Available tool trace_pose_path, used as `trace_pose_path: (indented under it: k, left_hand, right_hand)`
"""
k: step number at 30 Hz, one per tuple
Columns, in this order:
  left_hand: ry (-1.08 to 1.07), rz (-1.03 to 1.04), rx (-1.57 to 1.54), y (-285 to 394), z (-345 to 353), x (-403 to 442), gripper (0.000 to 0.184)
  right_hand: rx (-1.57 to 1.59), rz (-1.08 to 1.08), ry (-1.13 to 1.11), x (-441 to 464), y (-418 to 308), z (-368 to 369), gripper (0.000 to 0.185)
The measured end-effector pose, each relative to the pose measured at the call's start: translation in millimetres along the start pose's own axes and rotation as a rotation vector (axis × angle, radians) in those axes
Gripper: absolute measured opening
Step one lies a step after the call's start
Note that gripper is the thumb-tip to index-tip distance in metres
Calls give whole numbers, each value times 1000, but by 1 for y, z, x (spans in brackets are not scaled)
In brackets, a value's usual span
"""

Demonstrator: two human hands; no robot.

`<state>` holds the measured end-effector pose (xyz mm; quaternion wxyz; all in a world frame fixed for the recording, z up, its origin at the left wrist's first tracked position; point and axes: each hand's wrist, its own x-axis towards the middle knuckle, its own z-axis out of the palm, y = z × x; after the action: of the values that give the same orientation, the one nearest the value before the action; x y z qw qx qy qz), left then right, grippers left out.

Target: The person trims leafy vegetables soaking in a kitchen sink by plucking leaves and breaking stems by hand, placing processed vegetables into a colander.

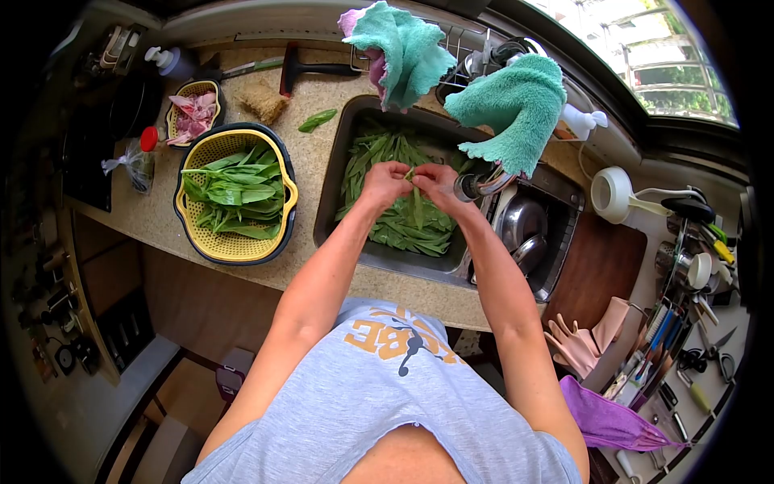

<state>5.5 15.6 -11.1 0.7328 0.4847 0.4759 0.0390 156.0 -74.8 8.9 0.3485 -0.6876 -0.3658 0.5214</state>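
Over the sink (326, 194), my left hand (385, 182) and my right hand (436, 182) meet close together, fingers pinched on a green leaf (417, 206) whose blade hangs down between them. Beneath them a heap of long green leaves (411, 234) fills much of the basin. To the left on the counter stands a yellow colander (201, 235) in a dark outer bowl, with a pile of similar leaves (239, 194) inside. One loose leaf (318, 121) lies on the counter between colander and sink.
A small basket (172, 121) of raw meat (193, 114) stands behind the colander, near a brown scrubber (262, 102) and a squeegee (314, 69). Teal cloths (516, 105) hang beside the faucet (476, 187). Metal bowls (522, 218) sit in the right basin, beside a brown board (601, 262).
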Motion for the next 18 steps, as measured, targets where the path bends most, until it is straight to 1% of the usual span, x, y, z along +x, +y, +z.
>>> trace_pose_path:
  k: [2,4,6,7,8,9,10,13,14,15,16,18]
  left_hand:
    - [9,38,34,-4,-1,2,49]
    - [18,75,68,1,-1,-1,50]
    - [-30,46,-122,5,-1,-6,48]
    - [-30,45,-122,3,-1,-7,48]
    - [-63,36,-187,4,0,-8,47]
    - [-95,26,-251,3,0,-9,46]
    - [-95,26,-251,3,0,-9,46]
    - [-75,20,-168,1,-1,-7,41]
    - [-63,45,-89,0,-2,-5,40]
    - [-50,70,-10,-2,-3,-3,38]
    - [-50,70,-10,-4,-3,-1,38]
    - [-22,106,41,-6,-4,2,36]
  right_hand:
    - [13,8,1,0,-1,0,23]
    - [-2,-20,52,1,2,-1,27]
    - [47,-11,50,2,3,-1,25]
    - [96,-1,48,2,3,-1,24]
    - [95,-1,48,2,3,-2,24]
    - [178,84,13,2,2,-4,22]
    - [262,169,-22,1,1,-5,21]
    - [236,216,-46,4,9,-7,20]
    - [236,215,-46,4,12,-8,20]
    - [279,244,-39,3,9,-8,20]
    - [323,275,-33,1,6,-8,20]
    - [324,233,-60,-1,1,-8,19]
